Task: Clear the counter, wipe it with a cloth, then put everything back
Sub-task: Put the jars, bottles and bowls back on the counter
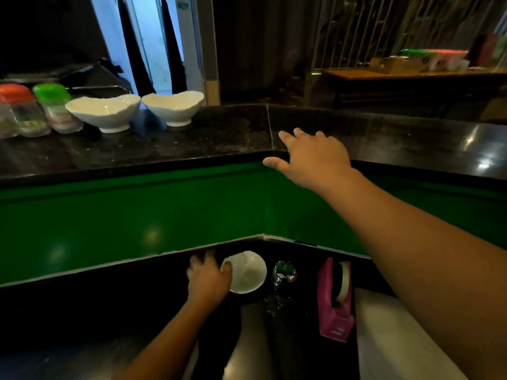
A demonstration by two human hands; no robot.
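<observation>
Left hand: fingers curled over the rim of one white bowl, tilted on the lower surface. Right hand: fingers spread, holding nothing, over the upper surface. Two more white bowls and two lidded jars stand there.

Found left jar and right jar at the upper counter's left end, left bowl and right bowl just right of them. Found lower bowl on the lower counter below, metal object beside it rightward, tape dispenser further right.
</observation>
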